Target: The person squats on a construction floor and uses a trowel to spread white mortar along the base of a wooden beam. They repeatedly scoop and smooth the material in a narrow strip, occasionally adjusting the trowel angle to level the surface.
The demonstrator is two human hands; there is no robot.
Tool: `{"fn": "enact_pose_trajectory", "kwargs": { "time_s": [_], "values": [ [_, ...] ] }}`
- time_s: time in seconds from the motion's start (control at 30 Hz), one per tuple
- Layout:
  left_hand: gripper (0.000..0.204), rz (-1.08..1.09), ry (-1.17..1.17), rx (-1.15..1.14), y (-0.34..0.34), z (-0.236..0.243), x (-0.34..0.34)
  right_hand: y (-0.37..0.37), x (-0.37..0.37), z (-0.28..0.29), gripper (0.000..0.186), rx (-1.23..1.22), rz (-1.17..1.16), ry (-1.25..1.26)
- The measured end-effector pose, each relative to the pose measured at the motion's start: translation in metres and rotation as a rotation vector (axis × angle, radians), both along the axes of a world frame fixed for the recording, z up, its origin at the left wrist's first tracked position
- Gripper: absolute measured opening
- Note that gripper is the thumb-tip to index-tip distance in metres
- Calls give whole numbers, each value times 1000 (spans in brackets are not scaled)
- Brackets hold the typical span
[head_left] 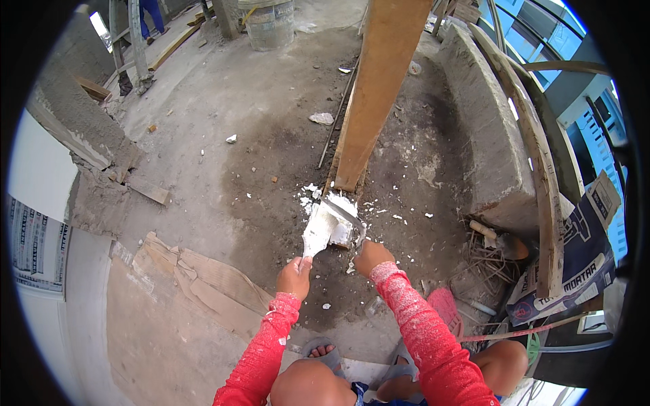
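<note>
My left hand (295, 277) is closed round the narrow end of a flat white-coated scraper (318, 230), its broad part facing away from me. In my closed right hand (372, 257) is the handle of a trowel-like tool with a narrow grey blade (344, 211). The blade slants left toward the scraper; whether they touch, I cannot tell. Under both tools, white paste (343, 201) covers the end of a wooden piece on the ground, with white crumbs scattered around. Just beyond stands a long brown wooden plank (379, 101). White specks dot my red sleeves.
A low concrete wall (484, 128) and curved timber (535, 162) line the right. Nearer are tangled metal rods (487, 254), a dark cardboard box (569, 264) and a pink slipper (444, 312). Torn cardboard (210, 281) lies left. Far off are a bucket (269, 24) and a person's blue-clothed legs (152, 15).
</note>
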State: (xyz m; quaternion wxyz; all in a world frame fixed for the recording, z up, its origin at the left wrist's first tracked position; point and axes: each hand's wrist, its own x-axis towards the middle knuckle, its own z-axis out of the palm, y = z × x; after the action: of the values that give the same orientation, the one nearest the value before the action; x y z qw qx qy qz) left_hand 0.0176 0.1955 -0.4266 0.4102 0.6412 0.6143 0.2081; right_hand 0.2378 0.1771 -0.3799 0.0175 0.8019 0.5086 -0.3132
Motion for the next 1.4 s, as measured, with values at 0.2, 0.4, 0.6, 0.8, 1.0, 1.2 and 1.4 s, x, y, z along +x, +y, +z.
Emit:
{"fn": "enact_pose_trajectory", "kwargs": {
  "time_s": [0.2, 0.4, 0.6, 0.8, 1.0, 1.2, 1.4],
  "values": [
    [29, -94, 301, 247, 0, 20, -3, -62, 22, -6, 46, 239, -235, 156],
    [22, 23, -159, -164, -13, -24, 18, -74, 2, -18, 42, 145, -70, 21],
    [25, 114, -331, -315, -17, -49, 26, -72, -11, -8, 35, 104, 62, -51],
    [35, 35, -244, -217, -16, -63, 25, -38, -8, -15, 37, 32, 35, -117],
    [32, 42, -259, -237, -12, -52, 22, -29, -3, -12, 35, -93, 141, -67],
    [27, 49, -284, -357, -10, -41, 23, -12, -6, -5, 33, 19, 109, -160],
    [32, 29, -267, -362, -9, -49, 19, -1, -14, 2, 33, -92, 177, -95]
  ]
}}
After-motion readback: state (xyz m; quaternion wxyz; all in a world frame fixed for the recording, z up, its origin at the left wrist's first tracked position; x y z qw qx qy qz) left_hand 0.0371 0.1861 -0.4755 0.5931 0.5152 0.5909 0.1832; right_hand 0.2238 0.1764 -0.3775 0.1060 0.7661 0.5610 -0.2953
